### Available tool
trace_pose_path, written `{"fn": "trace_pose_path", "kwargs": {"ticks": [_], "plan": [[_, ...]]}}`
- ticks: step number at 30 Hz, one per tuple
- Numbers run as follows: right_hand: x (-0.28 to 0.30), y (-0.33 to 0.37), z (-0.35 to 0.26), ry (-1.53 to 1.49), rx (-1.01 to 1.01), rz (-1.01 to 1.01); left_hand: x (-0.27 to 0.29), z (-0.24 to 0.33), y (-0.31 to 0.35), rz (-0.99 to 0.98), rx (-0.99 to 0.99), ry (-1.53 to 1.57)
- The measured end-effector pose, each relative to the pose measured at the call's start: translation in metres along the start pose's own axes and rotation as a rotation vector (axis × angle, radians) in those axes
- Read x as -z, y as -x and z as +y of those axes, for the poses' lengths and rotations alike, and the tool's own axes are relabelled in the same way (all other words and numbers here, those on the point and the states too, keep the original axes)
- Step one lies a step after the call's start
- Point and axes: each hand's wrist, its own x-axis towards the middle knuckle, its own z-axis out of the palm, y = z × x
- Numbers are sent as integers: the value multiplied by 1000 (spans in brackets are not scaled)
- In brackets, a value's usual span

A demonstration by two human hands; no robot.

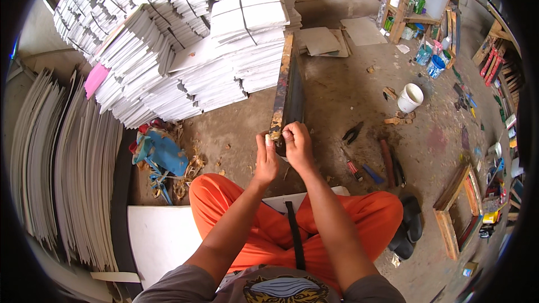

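Observation:
A paint-stained wooden frame (282,78) stands on edge in front of me, its narrow side running away from me. Dark mesh or sheeting (294,101) shows along its right face. At its near corner, my left hand (268,163) is closed with the fingers pointing up and the thumb pressed to the wood. My right hand (298,145) is closed round the same corner from the right, fingers curled. Whether something small is pinched between the fingertips cannot be made out. Pliers (353,133) with dark handles lie on the floor to the right of my right hand.
Strapped stacks of white sheets (247,17) fill the far left. Upright boards (84,174) stand at left. A screwdriver (353,169), sandals (405,227), a white bucket (410,98) and an empty frame (457,210) lie right. A wooden shelf (415,19) holds containers.

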Motion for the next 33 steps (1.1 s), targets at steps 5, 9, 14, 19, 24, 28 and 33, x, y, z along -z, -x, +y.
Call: {"fn": "trace_pose_path", "kwargs": {"ticks": [5, 9, 14, 19, 24, 28, 33], "plan": [[23, -6, 0, -11, -4, -100, -10, 6, -1, 11, -5, 4], [23, 8, 0, -103, -114, -58, -8, -14, -1, 12, 20, 193], [51, 29, 61, -29, -332, 165, -11, -10, -2, -87, -48, 181], [130, 36, 133, 810, -731, -79, -9, -20, -1, -16, -13, 145], [228, 71, 164, 1182, -1136, -403, 0, -43, 3, 11, 3, 288], [249, 105, 193, 1256, -1415, -362, 3, -12, 3, -139, 34, 294], [239, 95, 180, 1275, -1374, -414, 18, -17, 3, -168, -36, 235]]}}
